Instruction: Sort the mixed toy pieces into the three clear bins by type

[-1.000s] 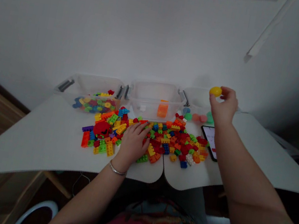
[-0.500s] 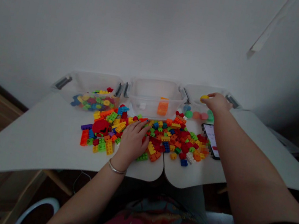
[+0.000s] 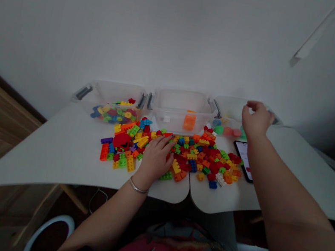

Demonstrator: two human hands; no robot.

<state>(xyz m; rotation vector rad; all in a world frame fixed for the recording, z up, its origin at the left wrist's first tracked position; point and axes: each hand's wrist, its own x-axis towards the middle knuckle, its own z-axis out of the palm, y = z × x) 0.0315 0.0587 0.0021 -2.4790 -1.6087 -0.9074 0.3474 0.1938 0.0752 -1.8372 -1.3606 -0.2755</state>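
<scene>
Since the earlier frame our right hand [image 3: 256, 119] has let go of the yellow piece; fingers loosely curled and empty over the right bin [image 3: 231, 111]. Left hand [image 3: 157, 158] lies open, flat on the brick pile [image 3: 181, 156] on the worktop [image 3: 58, 158].

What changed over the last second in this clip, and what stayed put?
The right hand, which held a yellow piece up over the right bin, lowered it to the bin and let go; it is now empty, fingers loosely curled above the bin. The yellow piece is no longer visible. The left hand stayed flat on the brick pile; the phone and other bins did not move.
</scene>
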